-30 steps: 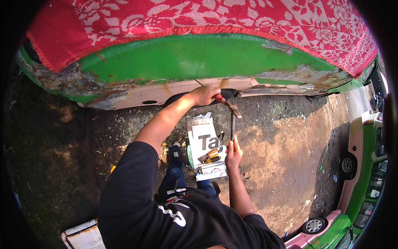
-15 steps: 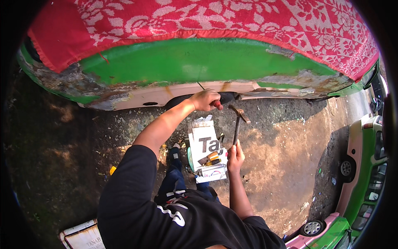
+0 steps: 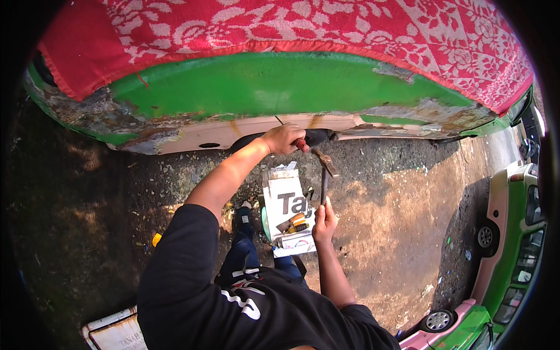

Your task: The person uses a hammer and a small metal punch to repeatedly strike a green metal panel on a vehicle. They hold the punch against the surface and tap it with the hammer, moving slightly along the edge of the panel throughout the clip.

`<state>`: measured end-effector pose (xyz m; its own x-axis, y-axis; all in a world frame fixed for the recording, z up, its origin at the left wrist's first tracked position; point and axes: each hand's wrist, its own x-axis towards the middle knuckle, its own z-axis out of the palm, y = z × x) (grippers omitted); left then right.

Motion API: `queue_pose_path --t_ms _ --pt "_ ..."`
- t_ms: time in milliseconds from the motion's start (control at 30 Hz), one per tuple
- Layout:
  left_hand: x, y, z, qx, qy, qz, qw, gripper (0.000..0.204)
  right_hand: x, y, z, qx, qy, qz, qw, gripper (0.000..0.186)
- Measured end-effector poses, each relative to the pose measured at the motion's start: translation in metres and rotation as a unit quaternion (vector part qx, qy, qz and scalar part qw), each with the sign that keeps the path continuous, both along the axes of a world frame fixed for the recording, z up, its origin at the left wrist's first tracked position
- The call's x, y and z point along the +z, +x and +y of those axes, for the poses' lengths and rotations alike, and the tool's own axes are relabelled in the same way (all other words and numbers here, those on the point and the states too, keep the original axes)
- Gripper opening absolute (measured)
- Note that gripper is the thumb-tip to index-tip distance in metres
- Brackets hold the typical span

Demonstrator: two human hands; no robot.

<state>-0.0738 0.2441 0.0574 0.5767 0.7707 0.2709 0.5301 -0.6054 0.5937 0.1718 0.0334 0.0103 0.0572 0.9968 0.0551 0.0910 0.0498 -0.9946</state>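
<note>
My left hand (image 3: pixel 282 140) is wrapped around the red handle (image 3: pixel 301 144) of what looks like a screwdriver. Its thin dark shaft (image 3: pixel 279 120) runs up to the lower side of a green and pink vehicle body (image 3: pixel 216 87); the tip's exact contact is hard to make out. In my right hand (image 3: pixel 325 221) is a hammer (image 3: pixel 325 175), gripped low on its shaft. The hammer's rusty head is raised just right of the red handle, with a small gap between them. Bare and rusty patches mark the body panel, and a dark wheel (image 3: pixel 321 137) shows behind my left hand.
A red floral cloth (image 3: pixel 280 26) covers the vehicle's upper part. Below my hands, a white printed sheet (image 3: pixel 280 189) holds several tools with yellow and dark handles (image 3: pixel 298 224). Another green and pink vehicle (image 3: pixel 519 245) stands at right. A white rusty-edged panel (image 3: pixel 116 332) lies lower left.
The hammer and my right hand have moved a little left, bringing the head closer to the red handle. My left hand has barely shifted and keeps its grip.
</note>
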Motion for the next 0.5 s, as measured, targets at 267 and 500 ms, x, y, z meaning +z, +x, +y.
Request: queue_pose_path --t_ms 267,500 --pt "-0.008 -0.001 0.002 -0.020 -0.045 -0.007 0.999 0.016 0.014 -0.007 0.000 -0.029 -0.060 0.078 0.995 0.037" --pt "-0.006 -0.002 -0.001 0.015 -0.013 -0.030 0.999 0.022 0.013 0.001 -0.012 -0.024 -0.077 0.240 0.968 0.040"
